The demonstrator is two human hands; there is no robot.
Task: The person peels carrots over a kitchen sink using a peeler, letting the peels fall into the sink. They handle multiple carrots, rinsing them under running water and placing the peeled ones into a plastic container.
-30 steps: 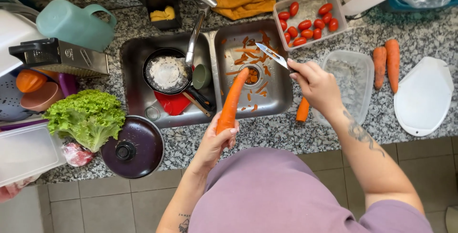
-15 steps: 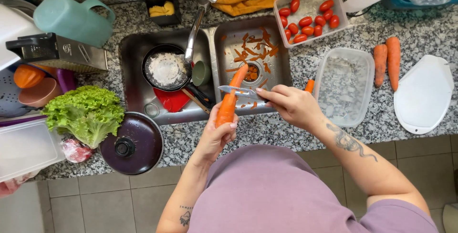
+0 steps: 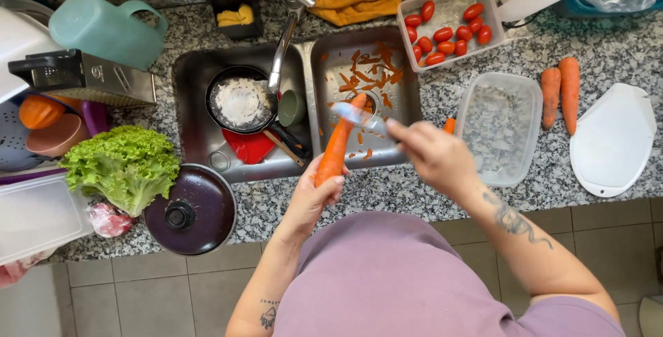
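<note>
Carrot (image 3: 336, 149) & peeler (image 3: 359, 116) in hands

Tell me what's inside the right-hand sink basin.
Orange carrot peelings lie scattered over the bottom of the right basin, around the drain. The held carrot, the blurred peeler and the right hand cover part of the drain and the basin's near side.

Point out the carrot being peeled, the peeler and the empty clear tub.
carrot (image 3: 336, 149), head view, middle of its orange body.
peeler (image 3: 359, 117), head view, blurred blade end.
tub (image 3: 498, 130), head view, bare bottom.
</note>
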